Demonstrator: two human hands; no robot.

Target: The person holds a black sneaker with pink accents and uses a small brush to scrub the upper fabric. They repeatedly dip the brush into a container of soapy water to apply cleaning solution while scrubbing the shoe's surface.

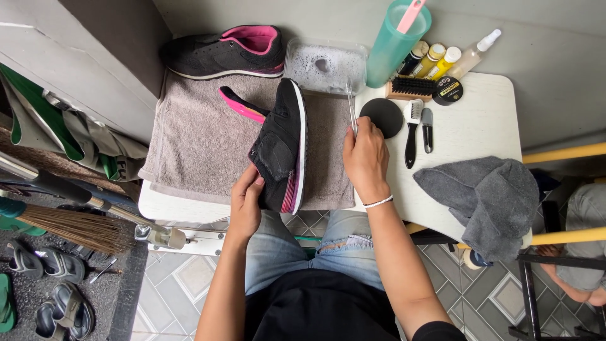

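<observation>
- Left hand (245, 201) at about 7 o'clock of the towel, fingers wrapped round the heel end of the black shoe (279, 146), gripping it.
- Shoe tipped on its side on the grey towel (196, 136), white sole edge facing 3 o'clock, pink lining showing at the near end.
- Long axis running near to far: heel toward 6 o'clock by the lap, toe toward 12 o'clock, just short of the soapy tray (325, 65).
- Right hand (365, 158) at 3 o'clock of the shoe, fingers closed on a slim brush (351, 107), its tip aimed at 12 o'clock, near the tray.
- Risk, judged: held only at the heel, shoe could roll flat under sideways brush pressure.
- Risk, judged: toe pushed forward could nudge the tray and slop suds over the towel.
- Farther off, second shoe (224, 52) lying across at 11 o'clock; green tumbler (394, 41) at 1 o'clock, tall enough to tip from a stray elbow.
</observation>
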